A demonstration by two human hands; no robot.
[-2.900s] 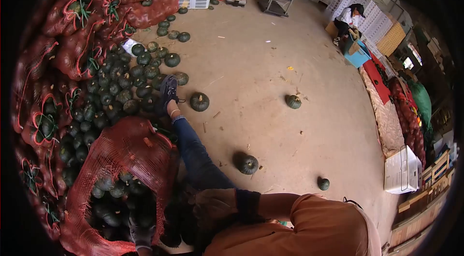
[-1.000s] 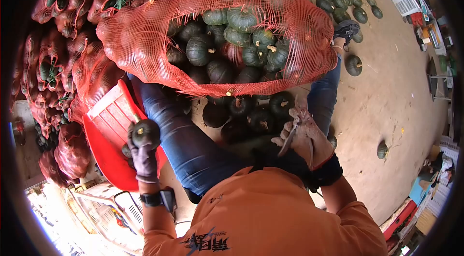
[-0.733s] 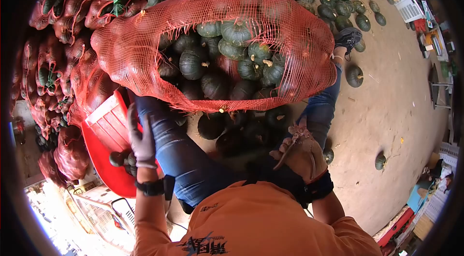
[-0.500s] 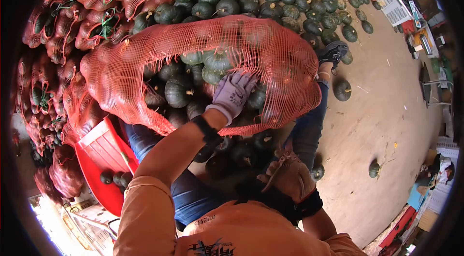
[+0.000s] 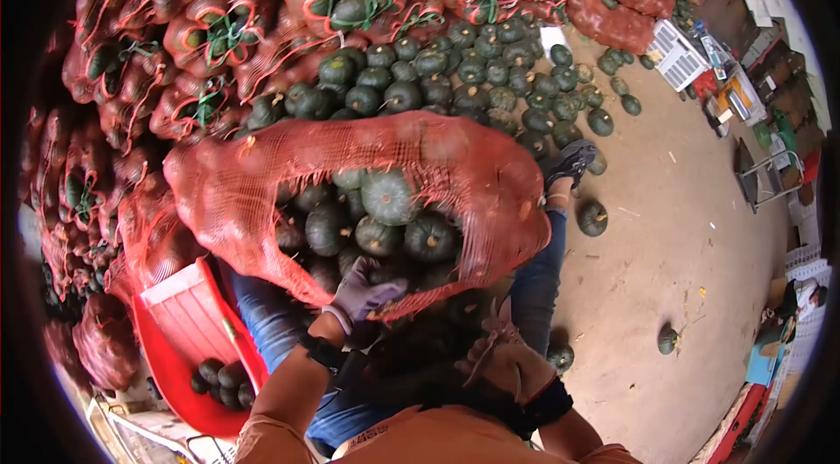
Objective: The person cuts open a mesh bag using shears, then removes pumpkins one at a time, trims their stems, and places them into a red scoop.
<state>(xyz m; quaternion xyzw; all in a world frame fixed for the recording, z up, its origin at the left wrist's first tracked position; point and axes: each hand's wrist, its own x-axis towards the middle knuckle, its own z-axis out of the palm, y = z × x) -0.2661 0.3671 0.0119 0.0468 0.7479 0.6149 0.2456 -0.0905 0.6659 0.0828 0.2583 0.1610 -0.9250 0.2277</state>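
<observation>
A large red mesh bag [image 5: 232, 210] of dark green pumpkins lies across my legs, with a wide ragged opening in its upper side. Inside the opening sit several pumpkins, among them a paler one [image 5: 388, 197] and a dark one [image 5: 430, 237]. My left hand [image 5: 366, 293], in a grey-purple glove, is at the near edge of the opening, fingers stretched to the right and thumb apart. Close to my body, my gloved right hand [image 5: 510, 363] has bent fingers; I cannot tell what is in them.
Tied mesh bags [image 5: 219, 31] are stacked at the left and back. Loose pumpkins [image 5: 472, 70] cover the floor beyond the bag. A red scoop-like container [image 5: 179, 306] with several small pumpkins stands by my left leg. Crates [image 5: 678, 57] and a cart [image 5: 770, 171] stand at the right.
My left hand has drawn back from the pumpkins in the middle of the opening to its near edge. The view has shifted, showing more stacked bags at the back.
</observation>
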